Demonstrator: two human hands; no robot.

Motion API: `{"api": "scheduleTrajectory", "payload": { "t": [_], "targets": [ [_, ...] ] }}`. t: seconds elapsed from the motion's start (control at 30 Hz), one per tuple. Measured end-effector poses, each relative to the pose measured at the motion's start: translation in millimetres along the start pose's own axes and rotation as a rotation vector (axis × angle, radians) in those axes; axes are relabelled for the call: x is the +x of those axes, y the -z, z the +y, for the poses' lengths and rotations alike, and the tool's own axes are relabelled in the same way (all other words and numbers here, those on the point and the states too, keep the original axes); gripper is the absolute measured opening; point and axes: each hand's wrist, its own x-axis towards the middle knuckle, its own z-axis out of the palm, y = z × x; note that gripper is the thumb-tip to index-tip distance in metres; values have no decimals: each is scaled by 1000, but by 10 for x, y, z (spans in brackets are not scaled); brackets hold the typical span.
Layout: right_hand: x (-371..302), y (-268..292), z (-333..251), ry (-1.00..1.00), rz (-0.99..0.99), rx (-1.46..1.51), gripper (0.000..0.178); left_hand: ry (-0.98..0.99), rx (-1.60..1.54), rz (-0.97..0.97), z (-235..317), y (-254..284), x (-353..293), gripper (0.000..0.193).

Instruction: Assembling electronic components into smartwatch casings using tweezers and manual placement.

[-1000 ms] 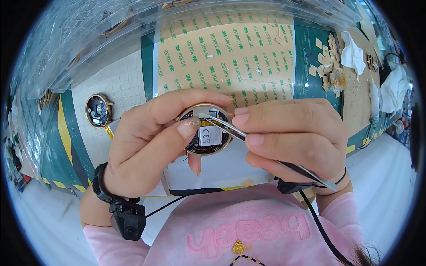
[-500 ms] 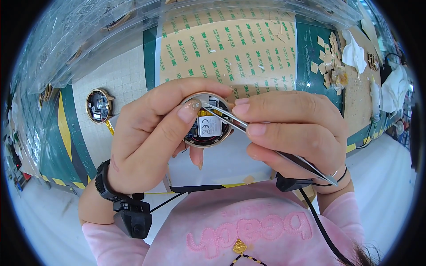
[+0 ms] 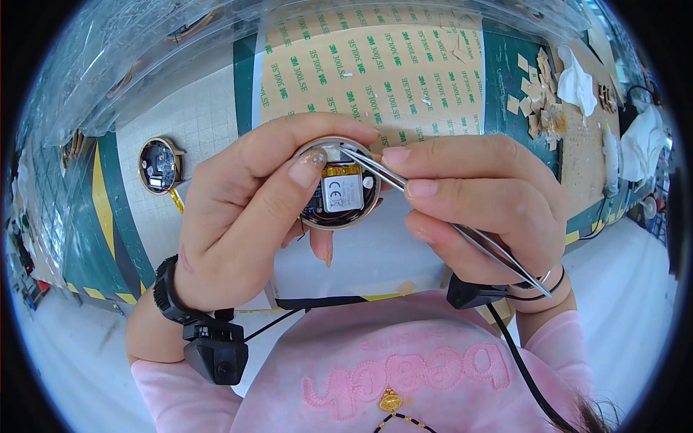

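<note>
My left hand grips a round gold-rimmed watch case by its edge, thumb on the upper left of the inside and fingers around and beneath it. Inside the case lie a silver battery, yellow tape above it, dark circuitry and thin red wire. Between thumb and fingers my right hand pinches metal tweezers. The tweezers' tips reach into the upper part of the case, by a pale strip near my left thumb. Whether they hold anything is too small to tell.
Another open watch case with a yellow ribbon lies left on a pale gridded mat. Tan adhesive sheet spreads behind my hands. Cut tan pieces and white tissue lie at right; clear plastic trays stand at far left.
Both hands have shifted slightly away from me with the watch case. The tweezers' tips now point higher, nearer the case's upper rim, and more of the battery shows.
</note>
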Motion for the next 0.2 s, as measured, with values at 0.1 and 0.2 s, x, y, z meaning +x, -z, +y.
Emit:
{"api": "scheduleTrajectory", "payload": {
  "t": [0.1, 0.2],
  "targets": [
    [-11, -1, 1, -9, -1, -1, 26, 6, 22, -35, -1, 31, 15, 38],
    [-10, -2, 23, 19, -16, 9, 30, -12, 16, -24, -29, 19, 6, 39]
  ]
}}
